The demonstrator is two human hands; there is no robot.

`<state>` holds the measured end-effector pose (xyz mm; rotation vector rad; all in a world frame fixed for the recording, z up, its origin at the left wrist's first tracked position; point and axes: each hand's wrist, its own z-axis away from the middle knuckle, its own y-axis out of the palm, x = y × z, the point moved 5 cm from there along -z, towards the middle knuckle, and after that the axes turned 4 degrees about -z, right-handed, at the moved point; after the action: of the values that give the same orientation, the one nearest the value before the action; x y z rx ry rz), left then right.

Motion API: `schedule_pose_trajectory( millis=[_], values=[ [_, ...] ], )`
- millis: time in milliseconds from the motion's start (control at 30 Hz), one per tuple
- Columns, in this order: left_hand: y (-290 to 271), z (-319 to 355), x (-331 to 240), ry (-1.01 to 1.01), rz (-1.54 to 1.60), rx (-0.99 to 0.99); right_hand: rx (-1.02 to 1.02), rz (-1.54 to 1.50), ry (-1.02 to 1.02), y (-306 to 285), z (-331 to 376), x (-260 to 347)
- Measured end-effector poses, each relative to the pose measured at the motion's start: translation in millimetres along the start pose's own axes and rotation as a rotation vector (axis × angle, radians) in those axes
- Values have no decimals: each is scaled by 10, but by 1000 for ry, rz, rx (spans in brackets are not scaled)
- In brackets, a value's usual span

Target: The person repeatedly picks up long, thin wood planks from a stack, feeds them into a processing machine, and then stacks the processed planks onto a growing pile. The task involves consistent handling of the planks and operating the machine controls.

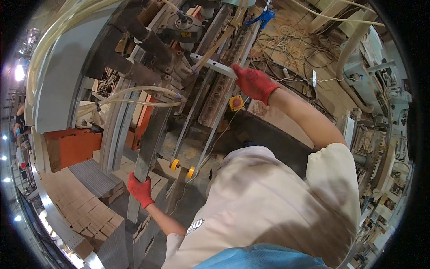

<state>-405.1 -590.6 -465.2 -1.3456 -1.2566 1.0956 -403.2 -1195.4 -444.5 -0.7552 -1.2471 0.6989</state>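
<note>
My right hand, in a red glove, is closed round the near end of a light grey metal bar with holes. The bar reaches left across the machine's rails toward a clamp-like block. Lower left, my left hand, also red-gloved, grips the edge of a long grey metal beam; its fingertips are partly hidden behind the beam. To the right of the beam, two yellow rollers sit at the lower ends of thin rails. Below the right hand is a yellow box with a red push button.
Stacked wooden pieces stand at lower left. Clear hoses loop around dark cylinders on the machine. A blue air gun hangs at the top. Tangled cables lie on the dusty floor at upper right. A thin cable runs down from the button box.
</note>
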Motion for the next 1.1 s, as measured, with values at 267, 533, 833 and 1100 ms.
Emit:
schedule_pose_trajectory(
  millis=[267,533,833,1100],
  values=[
    [65,32,88,-44,1,59,45,-75,120,-22,-3,20],
    [-11,13,21,26,-7,-26,21,43,14,43,-39,-43],
    [-14,26,38,31,-17,-63,-7,-6,17,-32,15,35],
    [-91,34,-20,22,34,-49,123,-244,252,-58,3,7]
  ],
)
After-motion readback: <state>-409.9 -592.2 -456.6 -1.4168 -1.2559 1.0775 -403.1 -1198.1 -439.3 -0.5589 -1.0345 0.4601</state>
